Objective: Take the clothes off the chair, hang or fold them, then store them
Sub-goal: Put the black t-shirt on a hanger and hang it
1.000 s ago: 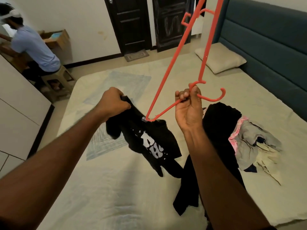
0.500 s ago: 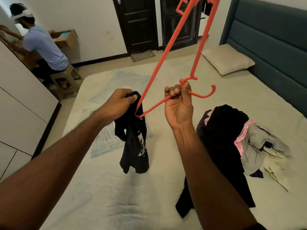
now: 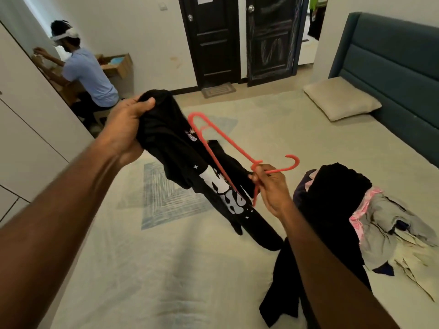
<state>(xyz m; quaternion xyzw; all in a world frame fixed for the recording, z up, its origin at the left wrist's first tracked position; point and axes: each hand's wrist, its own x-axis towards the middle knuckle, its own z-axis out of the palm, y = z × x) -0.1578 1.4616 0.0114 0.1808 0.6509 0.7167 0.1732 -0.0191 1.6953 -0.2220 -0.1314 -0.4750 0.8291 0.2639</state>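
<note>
The left hand (image 3: 123, 129) grips a black shirt (image 3: 180, 157) above the bed (image 3: 166, 269); the right hand (image 3: 273, 186) pinches a red hanger (image 3: 213, 138) at its neck.

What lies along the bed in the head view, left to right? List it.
Left hand → black printed shirt → red hanger → right hand → clothes pile, with the pillow farther back.

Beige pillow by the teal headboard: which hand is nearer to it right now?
Right. The right hand, pinching the red plastic hanger, sits below-left of the beige pillow; the left hand, gripping the black printed T-shirt, is farther left.
</note>
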